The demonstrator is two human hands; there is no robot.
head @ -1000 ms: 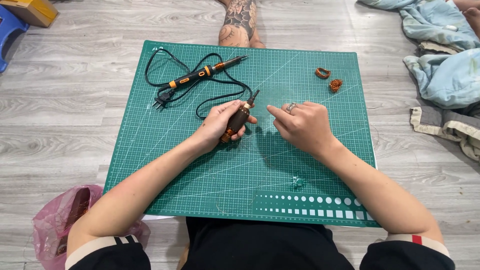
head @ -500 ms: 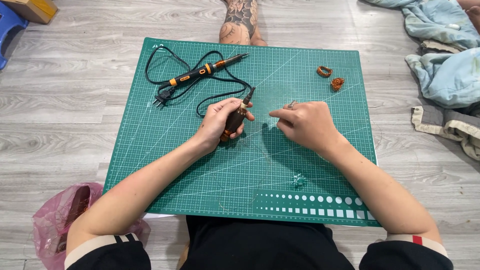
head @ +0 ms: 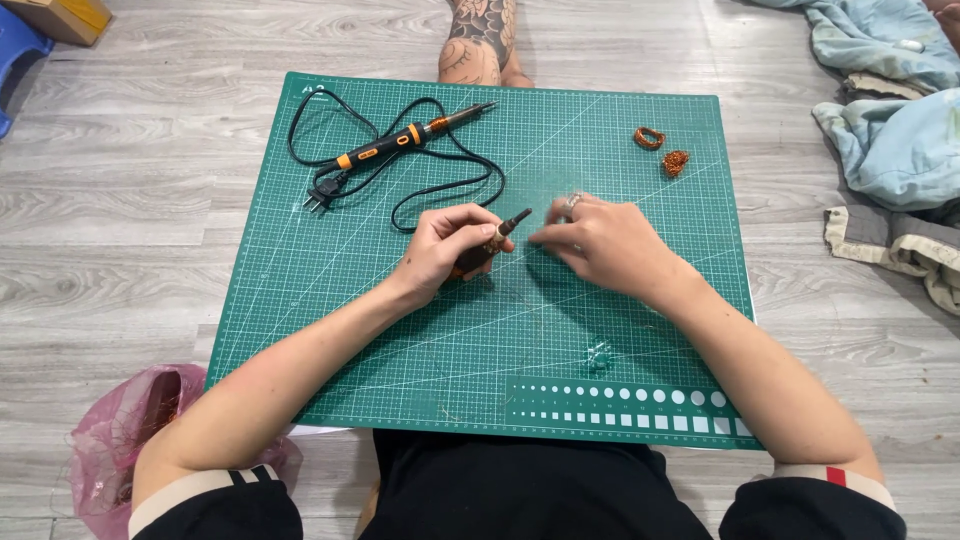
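1. Since a second ago both hands have stayed near the middle of the green cutting mat; the right hand has drawn its fingertips in toward the tip of the tool that the left hand holds, and the soldering iron and copper pieces lie where they were.
2. The left hand is clamped around a small dark-handled hand tool, fingers curled over the handle, with the pointed tip sticking out up and to the right.
3. The right hand rests on the mat just right of that tip, thumb and forefinger pressed together as if pinching something very fine; what they pinch is too small to tell. A ring shows on one finger.
4. The tool sits near the mat's centre, between the two hands, its tip just beside the right fingertips.
5. An orange-and-black soldering iron lies on the mat's upper left, its black cord looping around it and ending in a plug.
6. Two small coils of copper wire lie close together near the upper right corner, well apart from the hands.
7. A tiny pale cluster lies on the mat below the right forearm.
8. A pink plastic bag sits on the grey wood floor beside the left elbow, and crumpled blue cloth lies to the right of the mat.
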